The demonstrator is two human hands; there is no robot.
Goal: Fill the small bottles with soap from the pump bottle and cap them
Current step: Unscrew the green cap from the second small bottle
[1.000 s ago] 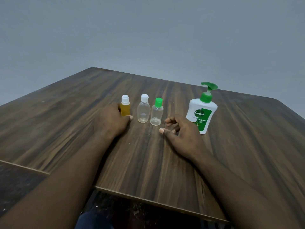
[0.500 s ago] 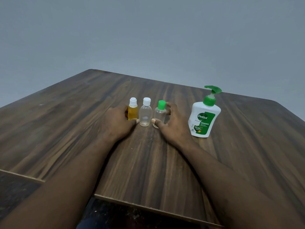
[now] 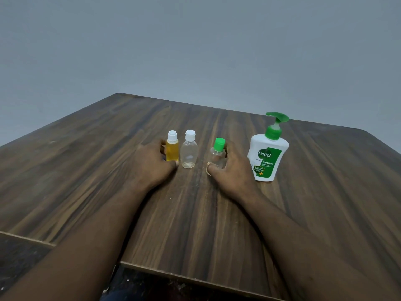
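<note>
- The left hand (image 3: 152,165) is curling round the yellow-filled bottle (image 3: 172,149) — thumb in front.
- The right hand (image 3: 233,170) is gripping the green-capped bottle (image 3: 217,154) on the desk (image 3: 86,170).
- A clear white-capped bottle (image 3: 189,152) is standing between them.
- The pump bottle (image 3: 268,157) beside the right hand is showing "Dettol ORIGINAL".
- Both forearms are stretching forward.

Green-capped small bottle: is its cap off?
No, the green cap sits on the clear bottle, held by the right hand.
</note>
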